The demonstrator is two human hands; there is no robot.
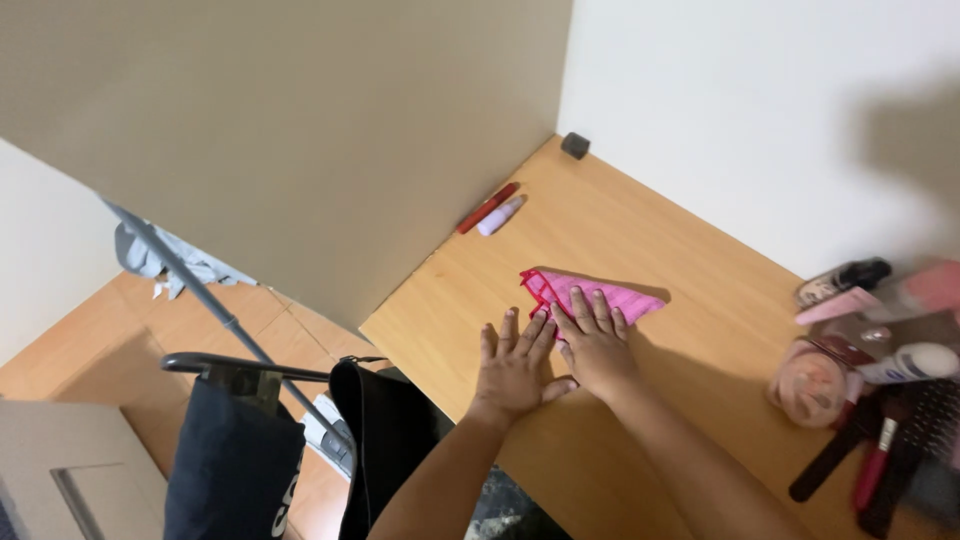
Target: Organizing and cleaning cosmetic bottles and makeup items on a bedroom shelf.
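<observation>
Pressing a folded pink cloth [592, 297] flat

I am laying my right hand [597, 345] open-palmed on it, gripping nothing; my left hand [515, 368] is resting flat, fingers spread, on the wooden desk [640, 225] alongside.

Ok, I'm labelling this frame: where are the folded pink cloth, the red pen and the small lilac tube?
folded pink cloth [610, 297]: head view, bare middle.
red pen [487, 208]: head view, mid-barrel.
small lilac tube [499, 217]: head view, body.
</observation>
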